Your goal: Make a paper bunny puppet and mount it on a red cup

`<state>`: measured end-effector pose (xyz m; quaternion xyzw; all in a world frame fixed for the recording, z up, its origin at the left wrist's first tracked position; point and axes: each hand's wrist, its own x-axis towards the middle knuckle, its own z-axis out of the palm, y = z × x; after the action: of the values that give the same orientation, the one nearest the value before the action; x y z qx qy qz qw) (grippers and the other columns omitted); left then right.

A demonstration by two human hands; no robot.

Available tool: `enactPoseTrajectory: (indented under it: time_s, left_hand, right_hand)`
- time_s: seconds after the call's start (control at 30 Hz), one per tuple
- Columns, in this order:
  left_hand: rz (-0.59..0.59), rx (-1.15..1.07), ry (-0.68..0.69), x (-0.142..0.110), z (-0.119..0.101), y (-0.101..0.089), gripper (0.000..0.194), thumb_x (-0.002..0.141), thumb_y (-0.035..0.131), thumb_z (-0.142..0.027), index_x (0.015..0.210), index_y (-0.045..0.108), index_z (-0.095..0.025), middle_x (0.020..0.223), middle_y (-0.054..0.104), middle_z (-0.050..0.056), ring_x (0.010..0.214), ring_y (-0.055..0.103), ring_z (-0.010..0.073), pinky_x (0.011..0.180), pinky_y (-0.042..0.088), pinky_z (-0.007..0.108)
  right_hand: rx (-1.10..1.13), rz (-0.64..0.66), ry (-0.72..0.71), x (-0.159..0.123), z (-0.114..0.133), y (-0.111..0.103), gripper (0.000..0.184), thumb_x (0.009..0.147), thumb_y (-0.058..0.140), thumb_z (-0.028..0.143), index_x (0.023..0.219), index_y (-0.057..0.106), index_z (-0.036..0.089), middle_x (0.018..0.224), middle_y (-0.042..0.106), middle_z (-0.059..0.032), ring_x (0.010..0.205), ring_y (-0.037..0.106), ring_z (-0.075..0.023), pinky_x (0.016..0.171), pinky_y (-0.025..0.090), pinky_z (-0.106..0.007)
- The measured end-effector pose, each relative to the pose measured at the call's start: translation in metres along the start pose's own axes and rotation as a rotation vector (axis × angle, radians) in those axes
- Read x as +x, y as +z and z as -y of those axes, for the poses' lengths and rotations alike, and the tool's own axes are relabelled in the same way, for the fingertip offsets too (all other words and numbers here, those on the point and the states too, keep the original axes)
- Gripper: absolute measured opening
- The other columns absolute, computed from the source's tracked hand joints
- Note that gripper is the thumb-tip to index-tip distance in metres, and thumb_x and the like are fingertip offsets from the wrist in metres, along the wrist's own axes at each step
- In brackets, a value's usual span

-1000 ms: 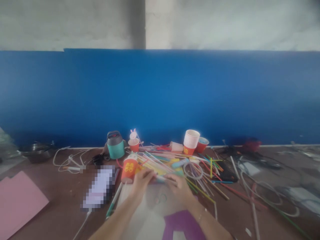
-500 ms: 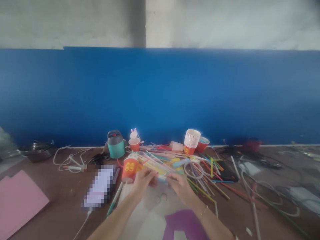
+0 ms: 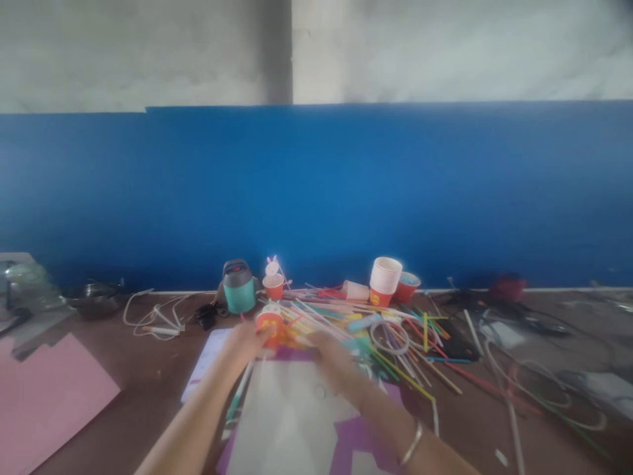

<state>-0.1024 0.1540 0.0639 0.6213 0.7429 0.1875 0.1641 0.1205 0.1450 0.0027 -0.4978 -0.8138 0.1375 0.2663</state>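
Note:
An orange-red paper cup (image 3: 270, 321) with yellow marks and a pale top stands in front of me. My left hand (image 3: 250, 344) is closed on its lower left side, the fingers partly blurred. To the right of the cup, my right hand (image 3: 327, 348) is over the near edge of the straw pile. Motion smears its fingers, so whether it holds anything cannot be made out. Below both hands lies a whitish sheet (image 3: 281, 409) with purple paper (image 3: 349, 439) around its edges. Colourful straws (image 3: 316, 316) spread out behind the hands.
A stack of paper cups (image 3: 385, 280) stands at the back, beside another cup (image 3: 407, 287). Left of centre are a teal flask (image 3: 239, 290), a phone (image 3: 205, 359) and a small cup (image 3: 273, 287) with a bunny figure. Pink paper (image 3: 64, 402) lies left; cables (image 3: 539, 389) run right.
The view has shifted slightly. My hands, close together over the sheet before, have moved apart: the left onto the paper cup, the right still near the straws. The small pale piece between them no longer shows.

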Motion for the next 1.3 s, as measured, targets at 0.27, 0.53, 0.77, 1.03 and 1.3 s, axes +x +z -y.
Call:
enactPoseTrajectory:
  time_s: [0.27, 0.53, 0.77, 1.03, 1.3]
  left_hand:
    - [0.039, -0.17, -0.025, 0.0, 0.001, 0.028, 0.041, 0.07, 0.06, -0.057, 0.05, 0.053, -0.022, 0.063, 0.068, 0.014, 0.08, 0.068, 0.0346, 0.066, 0.046, 0.034]
    - [0.008, -0.492, -0.062, -0.019, -0.012, 0.024, 0.043, 0.075, 0.056, -0.059, 0.078, 0.063, -0.017, 0.074, 0.07, 0.007, 0.068, 0.067, 0.0231, 0.054, 0.044, 0.026]
    - [-0.133, -1.394, 0.094, -0.041, -0.056, 0.047, 0.043, 0.07, 0.072, -0.047, 0.095, 0.055, -0.017, 0.081, 0.066, 0.003, 0.071, 0.064, 0.0172, 0.065, 0.048, 0.026]
    - [-0.025, -1.563, 0.069, -0.041, -0.059, 0.075, 0.057, 0.061, 0.08, -0.044, 0.105, 0.054, -0.019, 0.081, 0.064, 0.002, 0.07, 0.063, 0.0165, 0.059, 0.048, 0.025]
    - [0.006, -1.468, 0.041, -0.044, -0.059, 0.078, 0.045, 0.058, 0.08, -0.046, 0.086, 0.063, -0.015, 0.065, 0.063, 0.003, 0.057, 0.06, 0.0163, 0.049, 0.045, 0.024]
  right_hand:
    - [-0.293, 0.037, 0.033, 0.005, 0.005, 0.007, 0.034, 0.077, 0.046, 0.003, 0.101, 0.065, 0.017, 0.106, 0.065, -0.0119, 0.102, 0.057, -0.0249, 0.084, 0.042, -0.033]
    - [-0.015, -0.121, 0.122, 0.006, 0.004, -0.012, 0.019, 0.081, 0.05, 0.015, 0.087, 0.068, 0.016, 0.093, 0.067, -0.0101, 0.09, 0.059, -0.0223, 0.079, 0.043, -0.031]
    - [0.778, 0.083, 0.251, -0.001, 0.023, -0.017, 0.035, 0.079, 0.056, 0.045, 0.068, 0.068, 0.015, 0.064, 0.065, -0.0025, 0.056, 0.053, -0.0127, 0.056, 0.041, -0.024]
    - [0.902, 0.069, 0.324, -0.008, 0.006, 0.008, 0.03, 0.066, 0.065, 0.046, 0.069, 0.067, 0.016, 0.06, 0.064, -0.0013, 0.048, 0.049, -0.0093, 0.047, 0.039, -0.022]
    - [0.886, 0.076, 0.388, -0.012, 0.012, 0.016, 0.023, 0.064, 0.061, 0.036, 0.064, 0.068, 0.015, 0.062, 0.068, -0.0035, 0.045, 0.053, -0.0097, 0.04, 0.034, -0.02]
